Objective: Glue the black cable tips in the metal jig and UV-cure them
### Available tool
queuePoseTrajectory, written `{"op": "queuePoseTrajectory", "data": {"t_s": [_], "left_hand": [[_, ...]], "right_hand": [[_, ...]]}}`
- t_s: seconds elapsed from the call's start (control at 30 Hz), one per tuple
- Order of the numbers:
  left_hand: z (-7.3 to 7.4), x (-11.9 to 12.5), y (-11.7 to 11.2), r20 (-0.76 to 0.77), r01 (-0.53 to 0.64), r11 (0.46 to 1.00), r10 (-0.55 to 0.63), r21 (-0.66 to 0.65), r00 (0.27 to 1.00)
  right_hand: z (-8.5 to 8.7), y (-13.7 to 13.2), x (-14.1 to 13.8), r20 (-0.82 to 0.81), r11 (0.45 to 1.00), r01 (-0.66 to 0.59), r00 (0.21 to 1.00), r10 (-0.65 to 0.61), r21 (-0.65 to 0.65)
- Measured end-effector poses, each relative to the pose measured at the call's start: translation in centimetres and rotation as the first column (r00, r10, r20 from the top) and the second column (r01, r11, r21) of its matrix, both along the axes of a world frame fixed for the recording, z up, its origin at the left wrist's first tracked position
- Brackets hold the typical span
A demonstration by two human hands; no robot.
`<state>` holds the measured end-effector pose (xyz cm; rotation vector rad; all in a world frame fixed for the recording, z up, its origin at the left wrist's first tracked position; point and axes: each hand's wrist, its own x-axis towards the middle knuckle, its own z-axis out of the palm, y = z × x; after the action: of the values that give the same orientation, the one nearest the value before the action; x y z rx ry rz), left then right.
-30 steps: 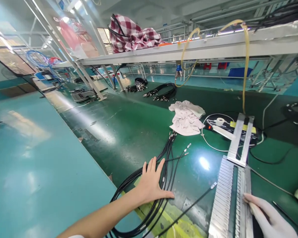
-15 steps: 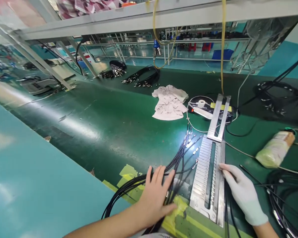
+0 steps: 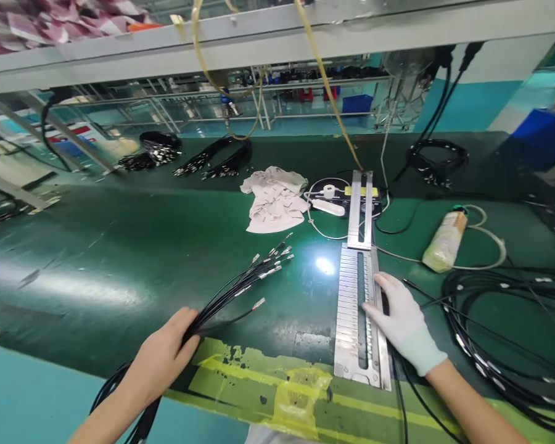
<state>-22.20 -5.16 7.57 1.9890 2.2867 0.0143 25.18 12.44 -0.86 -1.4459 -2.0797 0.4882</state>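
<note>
My left hand point(image 3: 161, 357) is bare and closed around a bundle of black cables point(image 3: 231, 290) near the front edge of the green belt. The cables fan out toward the upper right and end in small metal connectors point(image 3: 272, 259). My right hand point(image 3: 400, 317) wears a white glove and lies flat, fingers stretched out, on the right rail of a slotted metal fixture point(image 3: 354, 308) that runs away from me. Yellow tape point(image 3: 259, 376) is stuck to the belt between my hands.
A crumpled white cloth point(image 3: 272, 200) lies beyond the cables. A wrapped bottle point(image 3: 444, 240) rests right of the fixture, and a large coil of black cables point(image 3: 504, 320) sprawls at the right. More cable bundles point(image 3: 213, 161) sit at the back. A shelf point(image 3: 277, 34) runs overhead.
The view swung right and down. My left hand went from lying flat on the cables to gripping them, and the bundle shifted left. My right hand slid up the fixture's rail.
</note>
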Motion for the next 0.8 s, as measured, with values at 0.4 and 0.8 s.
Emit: {"op": "queuePoseTrajectory", "data": {"t_s": [0.4, 0.8], "left_hand": [[5.7, 10.7, 8.7, -0.063, 0.56, 0.827, -0.562, -0.051, 0.825], [7.0, 10.5, 17.9, 0.632, 0.606, 0.79, -0.425, -0.091, 0.648]], "right_hand": [[0.5, -3.7, -1.6, 0.27, 0.995, 0.016, 0.962, -0.043, 0.102], [2.0, -1.9, 8.4, 0.144, 0.993, 0.074, 0.986, -0.087, 0.09]]}}
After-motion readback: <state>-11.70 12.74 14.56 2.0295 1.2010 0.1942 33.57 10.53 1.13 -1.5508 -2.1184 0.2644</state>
